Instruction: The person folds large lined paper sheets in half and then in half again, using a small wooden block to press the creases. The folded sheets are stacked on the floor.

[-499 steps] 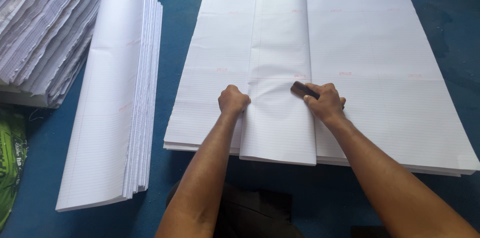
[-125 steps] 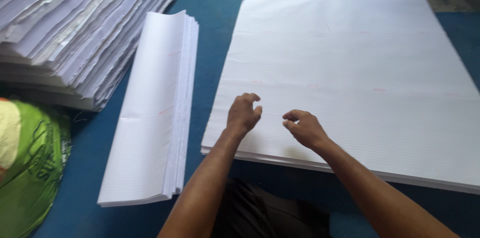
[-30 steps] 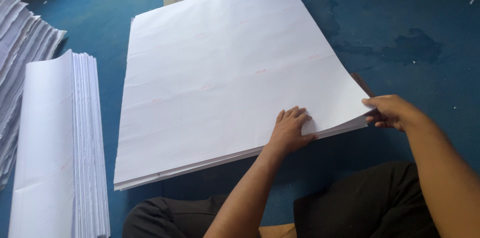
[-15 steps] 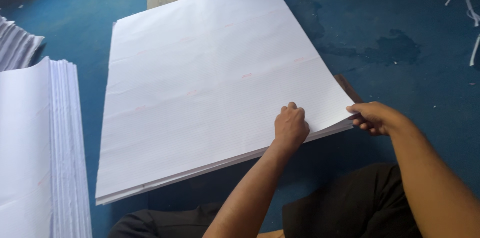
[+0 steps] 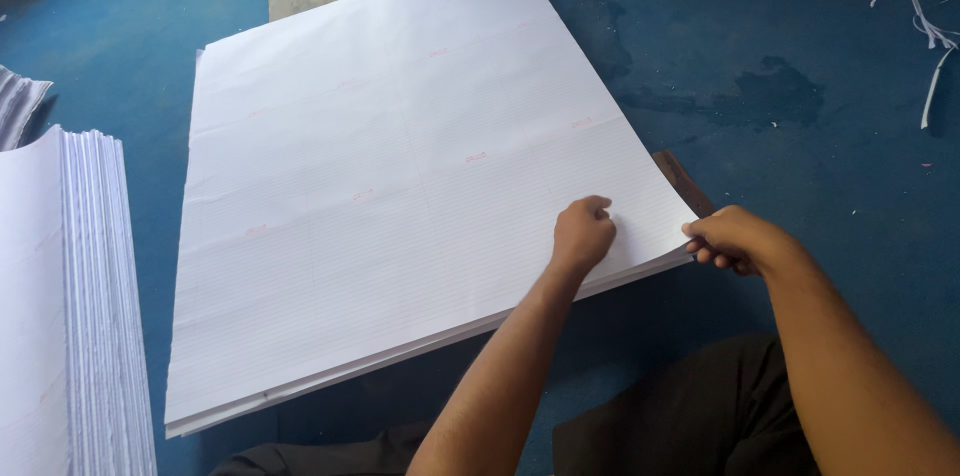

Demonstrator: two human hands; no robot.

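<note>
folded stack [image 5: 70,326] left of sheet pile [image 5: 400,196]

Just one view here, a head-worn camera looking steeply down and a bit forward at the blue floor [image 5: 800,86]. It sits close, about arm's reach: both forearms enter from the bottom edge, and the big paper stack [image 5: 400,196] fills the middle.

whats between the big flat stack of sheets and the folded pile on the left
Only bare blue floor separates the flat sheet stack from the folded pile, seen in the head view.
</note>
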